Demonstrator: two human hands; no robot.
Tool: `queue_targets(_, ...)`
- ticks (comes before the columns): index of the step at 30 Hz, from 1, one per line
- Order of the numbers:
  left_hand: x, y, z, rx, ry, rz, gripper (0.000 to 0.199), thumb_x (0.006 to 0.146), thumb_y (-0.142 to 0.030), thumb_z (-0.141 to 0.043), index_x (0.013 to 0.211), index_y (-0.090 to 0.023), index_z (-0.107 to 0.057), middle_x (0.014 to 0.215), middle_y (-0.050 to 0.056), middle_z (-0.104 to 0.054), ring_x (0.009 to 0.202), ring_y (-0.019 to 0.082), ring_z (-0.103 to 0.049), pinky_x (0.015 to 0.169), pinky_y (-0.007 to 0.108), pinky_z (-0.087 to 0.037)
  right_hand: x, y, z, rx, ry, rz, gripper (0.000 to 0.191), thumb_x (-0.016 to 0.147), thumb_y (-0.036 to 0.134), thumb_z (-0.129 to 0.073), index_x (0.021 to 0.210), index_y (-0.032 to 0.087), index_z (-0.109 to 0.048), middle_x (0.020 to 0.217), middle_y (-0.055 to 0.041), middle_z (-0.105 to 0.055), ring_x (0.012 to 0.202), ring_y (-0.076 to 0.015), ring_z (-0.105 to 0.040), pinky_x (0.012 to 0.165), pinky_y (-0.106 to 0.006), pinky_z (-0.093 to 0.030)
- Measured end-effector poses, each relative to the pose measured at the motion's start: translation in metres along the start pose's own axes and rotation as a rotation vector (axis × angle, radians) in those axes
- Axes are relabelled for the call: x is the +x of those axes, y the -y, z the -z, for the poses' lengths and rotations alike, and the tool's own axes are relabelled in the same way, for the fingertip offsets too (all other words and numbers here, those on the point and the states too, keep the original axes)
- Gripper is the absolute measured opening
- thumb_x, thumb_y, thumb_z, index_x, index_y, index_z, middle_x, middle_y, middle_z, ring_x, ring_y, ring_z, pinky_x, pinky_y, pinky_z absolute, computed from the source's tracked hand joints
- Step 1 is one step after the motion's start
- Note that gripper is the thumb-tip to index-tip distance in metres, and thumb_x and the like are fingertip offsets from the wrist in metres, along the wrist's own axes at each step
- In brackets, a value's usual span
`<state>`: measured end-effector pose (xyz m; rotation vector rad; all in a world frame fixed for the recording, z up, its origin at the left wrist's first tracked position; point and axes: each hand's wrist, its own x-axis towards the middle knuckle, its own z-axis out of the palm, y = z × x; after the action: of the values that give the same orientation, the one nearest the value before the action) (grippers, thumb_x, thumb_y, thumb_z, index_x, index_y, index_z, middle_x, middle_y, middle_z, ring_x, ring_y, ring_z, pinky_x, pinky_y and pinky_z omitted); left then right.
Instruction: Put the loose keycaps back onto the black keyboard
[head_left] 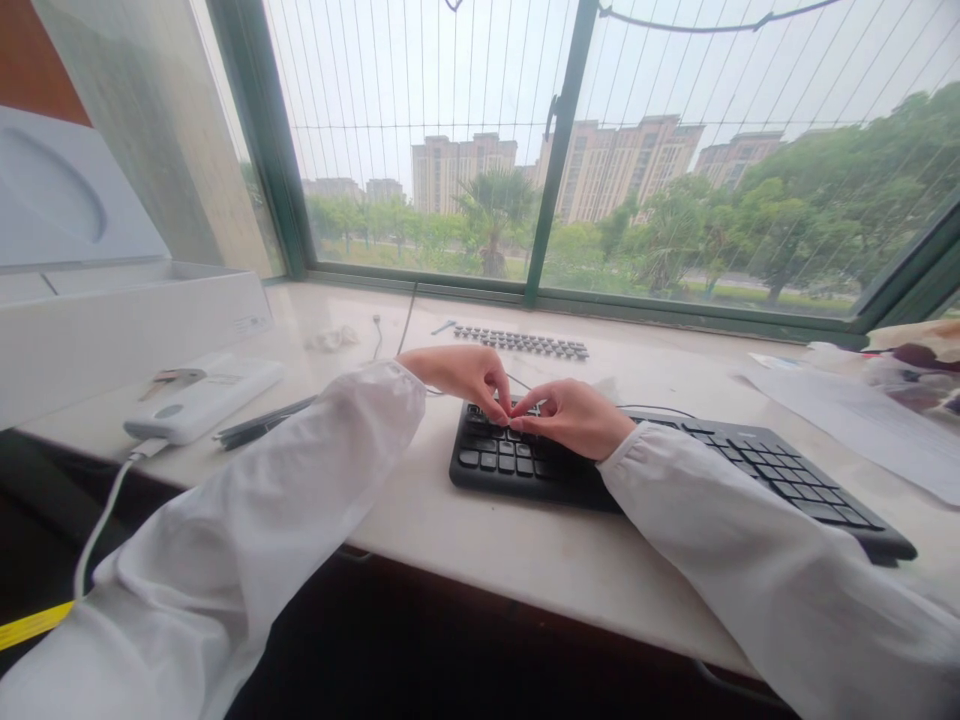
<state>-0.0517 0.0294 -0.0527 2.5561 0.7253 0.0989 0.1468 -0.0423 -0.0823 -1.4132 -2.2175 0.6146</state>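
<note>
A black keyboard (536, 487) lies on the white windowsill desk, running from the middle to the right. Over its left part, my left hand (474, 378) and my right hand (574, 415) meet fingertip to fingertip. Both hands are pinched closed around one tiny pale thing, too small to make out. Part of the keyboard is covered by my right hand and sleeve. Behind the keyboard, loose keycaps (525, 342) lie in rows near the window.
At the left are a white power bank (206, 400) with a cable, a dark slim object (262, 424) and a large white box (135, 320). Papers (862, 420) lie at the right. A thin cable runs behind the keyboard. The desk's front edge is close.
</note>
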Motion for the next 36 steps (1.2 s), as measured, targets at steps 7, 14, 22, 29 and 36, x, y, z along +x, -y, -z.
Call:
queue_targets(7, -0.001, -0.002, -0.001, -0.038, 0.003, 0.028, 0.031, 0.063, -0.045, -0.075, 0.081, -0.020, -0.077, 0.056, -0.004, -0.055, 0.054, 0.009, -0.040, 0.054, 0.026, -0.023, 0.002, -0.003, 0.001, 0.010, 0.007, -0.042, 0.038, 0.071, 0.052, -0.065, 0.082, 0.017, -0.076, 0.049, 0.0047, -0.043, 0.050, -0.0086, -0.034, 0.049, -0.025, -0.022)
queue_targets(14, -0.001, -0.006, -0.001, -0.061, -0.010, 0.075, 0.032, 0.066, -0.046, -0.074, 0.082, -0.019, -0.077, 0.061, -0.003, -0.058, 0.058, 0.009, -0.044, 0.058, 0.026, -0.025, 0.005, -0.005, 0.000, 0.038, 0.035, -0.100, 0.043, 0.068, 0.054, -0.066, 0.086, 0.016, -0.077, 0.046, 0.0055, -0.041, 0.048, -0.0084, -0.032, 0.048, -0.025, -0.023)
queue_targets(22, 0.003, -0.002, -0.006, -0.133, -0.003, 0.168, 0.034, 0.061, -0.043, -0.076, 0.083, -0.018, -0.073, 0.059, -0.004, -0.050, 0.058, 0.010, -0.039, 0.057, 0.027, -0.022, 0.005, -0.001, 0.001, 0.019, 0.033, -0.151, 0.038, 0.068, 0.052, -0.068, 0.085, 0.019, -0.077, 0.050, 0.0035, -0.050, 0.051, -0.0096, -0.040, 0.051, -0.025, -0.028)
queue_targets(29, 0.006, -0.003, -0.009, -0.240, 0.057, 0.267, 0.038, 0.057, -0.042, -0.079, 0.072, -0.017, -0.054, 0.058, -0.006, -0.040, 0.056, 0.009, -0.031, 0.054, 0.027, -0.019, 0.010, 0.002, 0.002, 0.121, 0.080, -0.212, 0.031, 0.066, 0.041, -0.072, 0.083, 0.016, -0.077, 0.048, 0.0042, -0.048, 0.049, -0.0089, -0.039, 0.049, -0.024, -0.028)
queue_targets(36, 0.007, -0.009, -0.008, -0.220, 0.110, 0.310, 0.046, 0.058, -0.045, -0.078, 0.064, -0.019, -0.040, 0.056, -0.007, -0.031, 0.054, 0.009, -0.025, 0.054, 0.029, -0.014, 0.016, -0.004, 0.002, 0.156, 0.136, -0.220, 0.031, 0.065, 0.045, -0.071, 0.077, 0.016, -0.075, 0.047, 0.0051, -0.045, 0.047, -0.0082, -0.036, 0.045, -0.024, -0.026)
